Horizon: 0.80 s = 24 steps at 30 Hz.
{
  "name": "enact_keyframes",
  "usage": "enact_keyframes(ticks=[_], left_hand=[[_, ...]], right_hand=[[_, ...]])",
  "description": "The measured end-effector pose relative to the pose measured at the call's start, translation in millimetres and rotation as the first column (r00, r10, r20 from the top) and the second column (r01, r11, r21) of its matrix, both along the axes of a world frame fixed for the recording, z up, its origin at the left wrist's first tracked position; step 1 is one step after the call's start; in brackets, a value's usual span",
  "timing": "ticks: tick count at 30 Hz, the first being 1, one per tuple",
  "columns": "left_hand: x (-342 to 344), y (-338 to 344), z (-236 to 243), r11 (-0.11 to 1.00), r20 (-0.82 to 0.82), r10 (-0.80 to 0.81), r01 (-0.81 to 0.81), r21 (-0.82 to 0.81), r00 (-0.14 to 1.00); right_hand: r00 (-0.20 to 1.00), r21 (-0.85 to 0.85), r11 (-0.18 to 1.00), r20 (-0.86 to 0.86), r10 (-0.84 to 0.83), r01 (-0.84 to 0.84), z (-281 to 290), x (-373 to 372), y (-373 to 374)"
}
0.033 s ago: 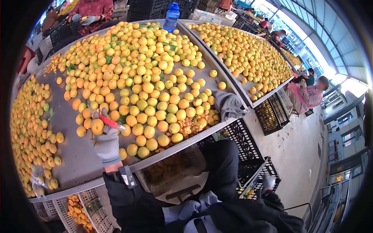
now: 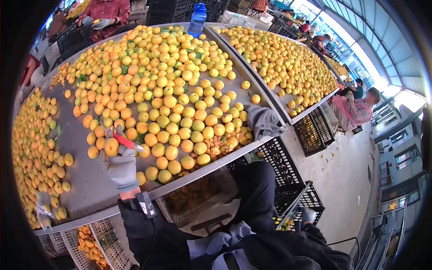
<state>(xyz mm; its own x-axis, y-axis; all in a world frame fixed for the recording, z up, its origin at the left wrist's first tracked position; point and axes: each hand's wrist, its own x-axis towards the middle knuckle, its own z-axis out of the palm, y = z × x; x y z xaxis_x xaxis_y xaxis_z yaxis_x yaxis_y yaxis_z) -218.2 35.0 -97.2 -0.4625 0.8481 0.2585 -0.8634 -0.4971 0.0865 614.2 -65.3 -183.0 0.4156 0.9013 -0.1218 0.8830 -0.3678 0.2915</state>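
Observation:
My left hand [image 2: 120, 168], in a grey glove, is closed over the metal table, holding an apricot [image 2: 111, 146] and a small red-handled knife [image 2: 128, 142]. The knife's short metal tip points right, towards the heap of apricots [image 2: 155, 101]. My right hand [image 2: 308, 215], also in a grey glove, is low on the right at a black perforated crate [image 2: 315, 198] with some yellow-green fruit in it. Its fingers are too small and hidden to make out.
A grey cloth [image 2: 264, 121] lies on the table's right corner beside squashed fruit [image 2: 225, 144]. At the back stands a blue bottle [image 2: 197, 20]. White crates [image 2: 108, 245] with halved fruit sit lower left. A second fruit-covered table [image 2: 288, 105] adjoins on the right. Other people work around.
My right hand has dropped slightly at the black crate. My left hand keeps the apricot and knife in the same place.

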Motion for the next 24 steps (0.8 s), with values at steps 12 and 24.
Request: enact_keyframes(ticks=[12,24], left_hand=[[-12,-19,19,0.993,0.019,0.116,-0.117,0.021,0.993],[-52,-51,17,0.951,0.124,0.293,-0.303,0.068,0.948]], right_hand=[[0.795,0.546,0.828,-0.556,0.242,0.13,81,-171,129],[-0.185,0.461,0.063,-0.474,0.861,-0.885,163,-649,248]])
